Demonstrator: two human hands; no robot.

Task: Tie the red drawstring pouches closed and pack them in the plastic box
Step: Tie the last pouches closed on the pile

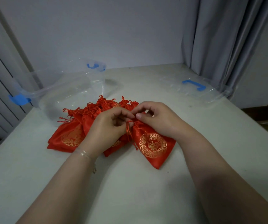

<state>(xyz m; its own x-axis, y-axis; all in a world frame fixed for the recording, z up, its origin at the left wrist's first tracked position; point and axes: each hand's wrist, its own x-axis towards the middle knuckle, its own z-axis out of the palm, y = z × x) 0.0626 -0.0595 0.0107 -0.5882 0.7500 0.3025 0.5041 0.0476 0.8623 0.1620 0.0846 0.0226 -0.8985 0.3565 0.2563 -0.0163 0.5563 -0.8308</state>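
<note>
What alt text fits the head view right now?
Both hands, left hand and right hand, pinch the red drawstring of a red satin pouch with gold emblem on a white table. Behind: a pile of red pouches, a clear plastic box, its lid.

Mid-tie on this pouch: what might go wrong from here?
1. The drawstring is thin and both hands, left hand and right hand, pinch it at the neck; it may slip before the knot sets.
2. The pile of pouches lies under the left hand; loose cords there might snag.
</note>
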